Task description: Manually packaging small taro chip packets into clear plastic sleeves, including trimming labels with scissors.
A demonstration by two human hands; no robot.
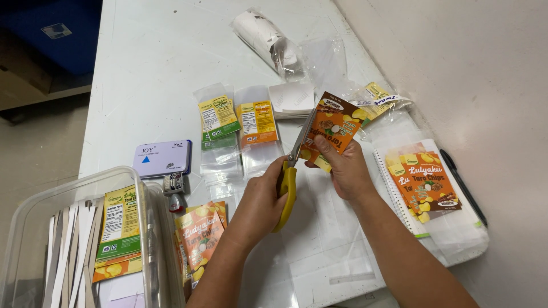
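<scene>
1. Orange printed snack label (333, 129), a small paper rectangle with yellow chip pictures, was held above the white worktop (148, 51), pinched at its lower edge by the right hand (344, 168), whose fingers were closed on it.
2. Yellow-handled scissors (290, 181) with steel blades were gripped by the left hand (264, 199), fingers closed around the handle; the blades pointed up and away and met the left edge of the orange label.
3. Two clear plastic pouches (237, 128) lay side by side on the worktop beyond the hands, one showing a green-and-yellow label, the other an orange one.
4. A white spiral notebook (442, 228) lay to the right, with a clear pouch holding an orange label (423, 185) on top; a black pen (462, 185) lay just beside its right edge.
5. A white ink pad case (162, 157) sat left of the hands, with a small metal stamp (174, 188) just below it.
6. A clear plastic tub (68, 188) at lower left held white paper strips and a printed label; more orange labels (200, 236) lay next to it.
7. A rolled bundle of clear bags (268, 40) lay at the far end of the worktop.
</scene>
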